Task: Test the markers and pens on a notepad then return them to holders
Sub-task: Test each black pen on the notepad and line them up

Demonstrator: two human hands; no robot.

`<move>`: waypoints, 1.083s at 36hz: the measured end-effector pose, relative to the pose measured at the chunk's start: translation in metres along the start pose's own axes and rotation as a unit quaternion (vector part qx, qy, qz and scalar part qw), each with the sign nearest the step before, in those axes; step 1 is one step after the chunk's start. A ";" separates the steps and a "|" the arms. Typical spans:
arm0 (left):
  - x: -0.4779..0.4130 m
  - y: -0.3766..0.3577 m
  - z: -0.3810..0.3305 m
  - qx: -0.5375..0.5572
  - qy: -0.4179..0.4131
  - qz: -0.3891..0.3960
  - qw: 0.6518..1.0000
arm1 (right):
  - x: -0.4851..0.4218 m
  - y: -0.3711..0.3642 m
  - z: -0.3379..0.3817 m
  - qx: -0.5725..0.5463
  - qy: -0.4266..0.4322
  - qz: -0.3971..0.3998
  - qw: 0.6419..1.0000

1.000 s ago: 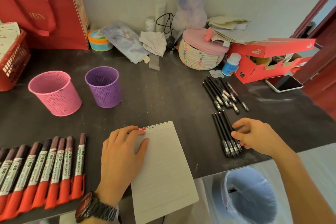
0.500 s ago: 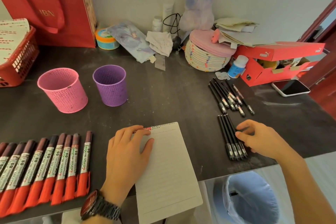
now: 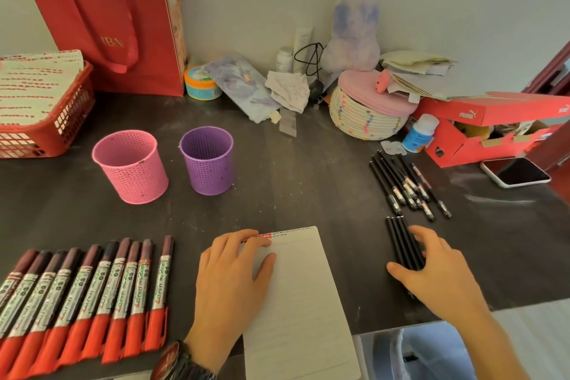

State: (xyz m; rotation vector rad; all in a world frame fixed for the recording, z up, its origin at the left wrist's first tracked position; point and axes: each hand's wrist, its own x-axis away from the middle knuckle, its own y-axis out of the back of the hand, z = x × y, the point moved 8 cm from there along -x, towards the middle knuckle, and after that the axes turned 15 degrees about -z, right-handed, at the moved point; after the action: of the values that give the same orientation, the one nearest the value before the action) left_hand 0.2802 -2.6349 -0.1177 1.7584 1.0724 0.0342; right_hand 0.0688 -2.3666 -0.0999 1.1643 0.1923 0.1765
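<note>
The right hand (image 3: 438,271) lies over a small bundle of black pens (image 3: 401,241) on the dark table (image 3: 308,182), fingers (image 3: 421,236) draped across it and thumb at its near left side, though whether it actually pinches the pens or only rests on them is hard to tell. The left hand (image 3: 231,281) presses flat, fingers straight, on the upper left corner of the notepad (image 3: 302,302), which overhangs the table's near edge. A looser pile of black pens (image 3: 407,185) lies just beyond the bundle, a row of red markers (image 3: 83,296) lies left of the notepad, and the pink holder (image 3: 131,166) and purple holder (image 3: 208,160) stand upright farther back.
</note>
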 end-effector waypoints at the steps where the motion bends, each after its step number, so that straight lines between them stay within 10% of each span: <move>1: 0.000 0.000 0.000 0.001 0.000 -0.004 1.000 | 0.002 0.000 -0.002 -0.010 -0.006 0.002 1.000; 17: 0.000 -0.001 0.001 0.013 -0.002 0.008 1.000 | -0.009 0.013 0.012 -0.065 -0.001 -0.029 0.997; 33: -0.002 -0.001 0.008 0.071 0.031 -0.001 0.997 | -0.110 -0.008 0.059 0.149 0.057 -0.077 0.984; 39: -0.001 -0.001 0.003 0.063 0.015 0.006 0.998 | -0.099 -0.004 0.079 0.040 0.072 -0.114 0.990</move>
State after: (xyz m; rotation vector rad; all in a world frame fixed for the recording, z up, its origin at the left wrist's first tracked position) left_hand 0.2811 -2.6377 -0.1193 1.8836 1.1059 0.0008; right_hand -0.0078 -2.4624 -0.0673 1.2005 0.4606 0.0515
